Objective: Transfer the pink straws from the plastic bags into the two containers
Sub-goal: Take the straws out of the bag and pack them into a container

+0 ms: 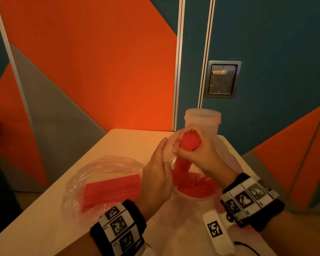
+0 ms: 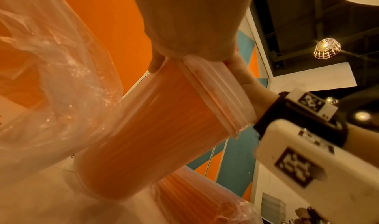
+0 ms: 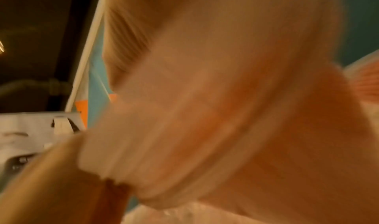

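A: Item one, the right hand [image 1: 198, 154]?
B: Its fingers are curled round a bundle of pink plastic straws [image 1: 189, 142], held upright. The bundle's lower end dips into the near translucent plastic container [image 2: 156, 130], which is already packed with pink straws.

A: Item two, the left hand [image 1: 158, 174]?
B: Its fingers are straight and close together, laid flat along the left side of that same container. It grips nothing.

A: Item three, the second container?
B: A translucent cylindrical plastic jar with a threaded rim [image 1: 202, 119] stands upright just behind the right hand, at the far edge of the pale counter [image 1: 44, 222]. What it contains cannot be made out.

A: Item four, the bags?
B: A clear crumpled plastic bag [image 1: 81, 182] lies on the counter left of the hands, and a flat stack of pink straws [image 1: 111, 191] is still inside it. Another clear bag with straws [image 2: 194, 200] lies beside the near container's base.

A: The right wrist view?
B: Too blurred to catalogue.
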`<action>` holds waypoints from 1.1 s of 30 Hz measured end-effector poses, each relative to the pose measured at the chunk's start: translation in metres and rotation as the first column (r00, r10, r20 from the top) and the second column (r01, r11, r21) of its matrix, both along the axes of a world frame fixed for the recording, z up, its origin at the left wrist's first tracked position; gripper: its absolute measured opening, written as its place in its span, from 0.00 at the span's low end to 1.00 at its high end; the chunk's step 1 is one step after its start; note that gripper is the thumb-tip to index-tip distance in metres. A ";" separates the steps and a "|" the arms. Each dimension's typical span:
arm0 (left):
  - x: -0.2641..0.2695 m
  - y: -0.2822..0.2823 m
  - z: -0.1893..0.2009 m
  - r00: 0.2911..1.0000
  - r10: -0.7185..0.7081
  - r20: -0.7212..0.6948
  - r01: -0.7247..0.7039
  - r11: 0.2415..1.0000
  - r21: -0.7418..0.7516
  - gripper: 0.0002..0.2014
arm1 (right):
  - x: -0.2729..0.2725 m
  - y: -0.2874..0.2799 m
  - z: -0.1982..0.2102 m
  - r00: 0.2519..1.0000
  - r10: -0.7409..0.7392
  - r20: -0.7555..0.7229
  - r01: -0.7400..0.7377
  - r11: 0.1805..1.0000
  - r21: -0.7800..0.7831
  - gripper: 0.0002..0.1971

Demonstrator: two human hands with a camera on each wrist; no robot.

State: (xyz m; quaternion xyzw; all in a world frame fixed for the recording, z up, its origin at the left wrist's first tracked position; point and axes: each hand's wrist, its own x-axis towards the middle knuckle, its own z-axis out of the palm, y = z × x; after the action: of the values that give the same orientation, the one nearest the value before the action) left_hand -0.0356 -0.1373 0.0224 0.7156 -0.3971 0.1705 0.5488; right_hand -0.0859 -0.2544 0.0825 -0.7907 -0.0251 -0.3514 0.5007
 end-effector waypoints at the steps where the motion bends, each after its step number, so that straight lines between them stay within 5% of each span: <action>1: -0.001 0.001 -0.001 1.000 -0.016 0.009 0.016 1.000 0.010 0.28 | 0.001 -0.002 -0.007 0.995 -0.001 -0.095 -0.003 0.999 -0.040 0.19; 4: -0.003 0.001 -0.003 0.999 -0.047 0.011 0.046 0.998 0.049 0.29 | 0.004 -0.007 -0.019 0.935 0.012 -0.356 -0.069 0.987 -0.148 0.17; 8: -0.005 0.000 -0.001 0.999 -0.033 0.018 0.032 0.997 0.064 0.29 | 0.007 -0.016 -0.021 0.895 0.025 -0.445 -0.061 0.996 -0.068 0.15; 12: -0.002 0.000 0.001 1.000 -0.019 -0.005 0.020 0.998 0.062 0.30 | 0.003 -0.033 -0.010 0.762 -0.012 -0.648 -0.083 0.990 -0.116 0.22; 19: 0.002 0.002 0.003 1.000 -0.003 -0.004 0.003 0.999 0.052 0.30 | -0.007 -0.039 0.016 0.741 -0.086 -0.666 -0.115 0.961 -0.252 0.33; 24: -0.001 0.004 0.002 1.000 -0.002 -0.002 0.003 0.999 0.054 0.29 | -0.018 -0.030 0.036 0.677 -0.169 -0.716 -0.368 0.765 -0.528 0.34; 28: 0.000 0.004 0.002 1.000 -0.011 0.010 0.011 0.999 0.046 0.29 | -0.023 -0.016 0.037 0.708 -0.070 -0.702 -0.456 0.715 -0.530 0.30; 31: 0.002 0.003 0.002 1.000 -0.007 0.001 0.007 0.999 0.041 0.29 | -0.017 -0.010 0.020 0.642 -0.248 -0.725 -0.527 0.544 -0.653 0.26; 33: 0.004 0.005 0.000 1.000 -0.015 -0.001 0.015 0.999 0.036 0.29 | -0.014 -0.014 0.014 0.584 -0.319 -0.746 -0.546 0.526 -0.652 0.22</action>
State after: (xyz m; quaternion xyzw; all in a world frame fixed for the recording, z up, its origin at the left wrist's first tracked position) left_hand -0.0312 -0.1327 0.0219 0.7223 -0.4052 0.1590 0.5374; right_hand -0.1002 -0.2685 0.0964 -0.9890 -0.0227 0.1423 0.0326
